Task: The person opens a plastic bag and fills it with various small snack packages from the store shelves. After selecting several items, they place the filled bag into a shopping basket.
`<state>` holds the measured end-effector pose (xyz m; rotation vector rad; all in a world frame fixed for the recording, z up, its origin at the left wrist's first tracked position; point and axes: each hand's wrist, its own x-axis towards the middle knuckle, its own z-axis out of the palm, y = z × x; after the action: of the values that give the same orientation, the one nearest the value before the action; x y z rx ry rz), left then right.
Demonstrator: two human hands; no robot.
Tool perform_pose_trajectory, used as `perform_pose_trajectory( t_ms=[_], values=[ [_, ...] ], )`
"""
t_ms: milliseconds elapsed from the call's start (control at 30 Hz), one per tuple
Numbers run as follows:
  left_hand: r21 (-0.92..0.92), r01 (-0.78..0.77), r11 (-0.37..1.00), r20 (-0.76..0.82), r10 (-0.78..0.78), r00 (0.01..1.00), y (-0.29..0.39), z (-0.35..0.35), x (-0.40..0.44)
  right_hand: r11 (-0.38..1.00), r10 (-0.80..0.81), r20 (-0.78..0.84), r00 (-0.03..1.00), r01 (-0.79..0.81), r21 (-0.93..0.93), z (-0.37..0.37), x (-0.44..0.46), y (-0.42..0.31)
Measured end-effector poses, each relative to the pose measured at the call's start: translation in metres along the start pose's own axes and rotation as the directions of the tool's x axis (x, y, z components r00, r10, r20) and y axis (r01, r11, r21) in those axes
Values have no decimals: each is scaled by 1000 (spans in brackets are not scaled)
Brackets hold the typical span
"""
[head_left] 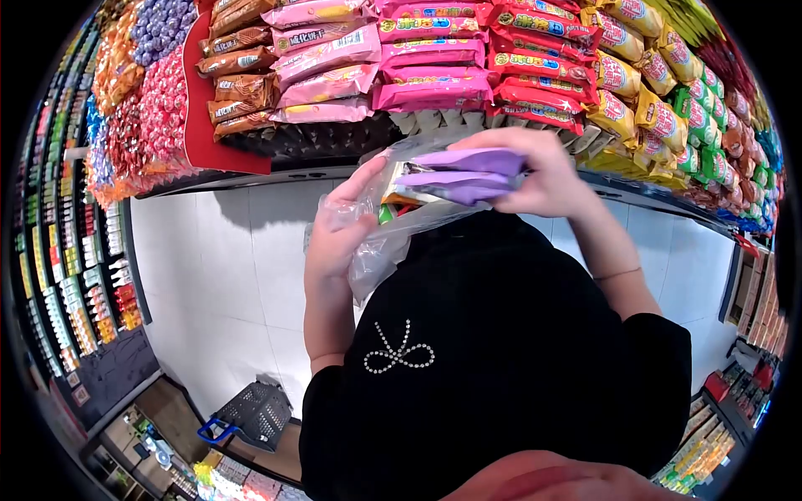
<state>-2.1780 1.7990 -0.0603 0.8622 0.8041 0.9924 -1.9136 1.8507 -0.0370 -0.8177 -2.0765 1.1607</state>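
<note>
A clear plastic bag [376,255] hangs open in front of my chest, with my left hand [342,230] gripping its left side. Purple packets [468,171] are held in my right hand [547,179], its fingers wrapped round their right end. The packets lie over the mouth of the bag, one above the other. Inside the bag, below the purple packets, parts of yellow, green and red wrappers show. Their full shapes are hidden by the packets and the plastic.
Just beyond my hands, a display holds rows of brown, pink [326,83], magenta, red [543,67] and yellow packets [618,75]. Wrapped candies [163,92] fill its left part. A grey basket [255,416] with a blue handle is at the lower left. Tall shelves stand at far left.
</note>
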Motion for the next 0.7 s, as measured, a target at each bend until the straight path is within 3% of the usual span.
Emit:
perform_pose_trajectory(
  t_ms=[67,133,300,333,400,433,533,600,667,700],
  values=[
    [-6,-26,1000,43,26,999,0,0,0,998,-11,3,1000,11,-58,28,-1,24],
    [2,-9,1000,44,8,999,0,-1,-1,968,-86,-3,996,83,-239,43,-1,37],
    [29,-5,1000,72,3,997,3,0,-4,986,-64,101,993,78,-144,65,3,46],
    [13,-3,1000,60,2,998,3,0,-5,977,-18,206,978,61,-203,70,3,49],
    [-3,1,1000,50,-1,999,3,0,-5,929,-42,255,966,131,-345,83,-4,54],
    [-2,9,1000,42,-9,999,4,0,-6,908,80,328,941,67,-414,86,-9,54],
    [9,21,1000,10,-21,1000,2,-10,-7,894,230,320,919,-69,-443,82,-15,55],
    [19,26,999,-12,-26,1000,3,-11,-9,910,182,292,939,-48,-413,73,-19,57],
    [-124,13,992,-18,-15,1000,7,-5,-12,943,308,318,897,-242,-228,62,-22,54],
    [-124,15,992,-11,-16,1000,7,-7,-12,931,326,260,909,-262,-253,59,-27,56]
  ],
)
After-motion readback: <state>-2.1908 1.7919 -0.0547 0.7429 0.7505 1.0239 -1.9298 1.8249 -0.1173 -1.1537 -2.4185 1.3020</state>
